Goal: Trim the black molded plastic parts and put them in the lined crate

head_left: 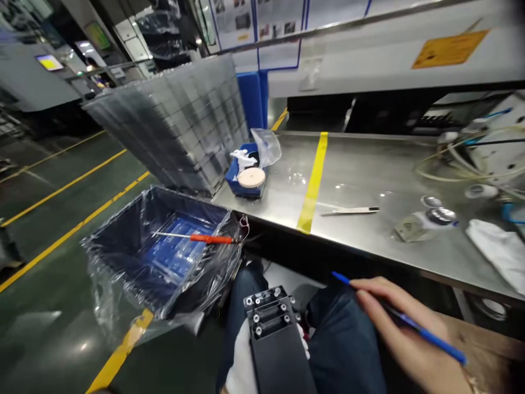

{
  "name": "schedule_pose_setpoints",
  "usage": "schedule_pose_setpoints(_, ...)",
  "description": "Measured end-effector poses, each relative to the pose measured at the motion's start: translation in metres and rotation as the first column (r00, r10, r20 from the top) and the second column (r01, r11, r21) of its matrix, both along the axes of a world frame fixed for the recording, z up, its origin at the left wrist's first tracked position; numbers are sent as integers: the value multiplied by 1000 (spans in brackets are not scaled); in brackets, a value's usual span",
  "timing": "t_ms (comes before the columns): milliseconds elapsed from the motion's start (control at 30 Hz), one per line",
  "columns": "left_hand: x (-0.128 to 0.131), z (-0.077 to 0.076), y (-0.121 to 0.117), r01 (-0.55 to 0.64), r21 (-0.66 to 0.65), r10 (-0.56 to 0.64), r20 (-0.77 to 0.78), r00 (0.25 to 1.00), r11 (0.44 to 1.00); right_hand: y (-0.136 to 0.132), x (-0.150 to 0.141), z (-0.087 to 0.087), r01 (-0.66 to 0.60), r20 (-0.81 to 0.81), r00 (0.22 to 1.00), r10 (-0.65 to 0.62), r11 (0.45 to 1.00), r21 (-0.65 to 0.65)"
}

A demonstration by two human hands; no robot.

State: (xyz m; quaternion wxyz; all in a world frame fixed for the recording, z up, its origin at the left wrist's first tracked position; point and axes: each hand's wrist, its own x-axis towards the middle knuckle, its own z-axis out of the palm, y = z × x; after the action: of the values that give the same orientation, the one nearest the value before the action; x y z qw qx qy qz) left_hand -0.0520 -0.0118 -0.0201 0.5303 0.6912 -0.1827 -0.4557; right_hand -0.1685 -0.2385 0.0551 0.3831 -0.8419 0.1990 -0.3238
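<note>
My left hand (241, 361), in a white glove, is wrapped round a black block-shaped part (279, 350) above my lap. Screw heads or round posts stand out on the part's stepped upper end. Much of the glove is hidden behind the part. To the right, my bare right hand (406, 334) grips a slim blue pen-like tool (438, 346) between thumb and fingers. The tool's blue tip (340, 278) points up and left, apart from the black part. Its exact kind I cannot make out.
A crate lined with clear plastic (164, 312) stands at left, with an orange-handled tool (211, 239) across it. The metal bench (279, 202) bears a blue bin (241, 191), tweezers-like tool (350, 210), glass bottle (418, 227) and white cloth (498, 249). Stacked trays (176, 120) rise behind the crate.
</note>
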Motion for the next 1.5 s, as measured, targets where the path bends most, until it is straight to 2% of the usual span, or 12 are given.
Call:
schedule_pose_setpoints(100, -9, -5, 2, -75, -78, 46, -319, 947, 994, 41, 14, -7, -165, 68, 983, 168, 985, -54)
schedule_pose_setpoints(133, -12, -5, 2, -151, -154, 62, -468, 881, 976, 50, 19, -9, -197, 81, 976, 201, 979, -54)
schedule_pose_setpoints(200, -16, -3, 2, -348, -303, 12, -739, 674, 887, 62, 25, -11, -247, 94, 964, 250, 968, -39)
schedule_pose_setpoints(267, -18, 0, 3, -488, -373, -94, -859, 504, 789, 69, 28, -13, -274, 104, 956, 276, 961, -29)
schedule_pose_setpoints(300, -18, 0, 4, -504, -388, -119, -866, 485, 771, 71, 29, -13, -279, 107, 954, 280, 960, -28)
schedule_pose_setpoints(500, -22, -5, 14, -446, -281, -15, -859, 512, 850, 77, 37, -15, -283, 108, 952, 285, 958, -37)
schedule_pose_setpoints(700, -24, -9, 13, -426, -206, 29, -875, 483, 881, 76, 32, -10, -311, 86, 946, 311, 950, -12)
schedule_pose_setpoints(800, -25, -11, 15, -397, -160, 76, -853, 516, 904, 77, 25, -7, -312, 54, 948, 312, 950, -15)
schedule_pose_setpoints(933, -27, -10, 15, -426, -150, 134, -813, 567, 892, 78, 22, -8, -321, 27, 947, 321, 947, -24)
schedule_pose_setpoints(1100, -23, 5, 5, -415, -242, 52, -811, 583, 877, 76, 20, -6, -351, 9, 936, 351, 936, -25)
schedule_pose_setpoints(1367, -28, 3, 4, -549, -248, -46, -933, 356, 798, 85, 28, 0, -379, 67, 921, 384, 922, -82)
schedule_pose_setpoints(1500, -31, 9, 4, -572, -226, -56, -953, 299, 788, 87, 32, 0, -389, 89, 913, 398, 916, -101)
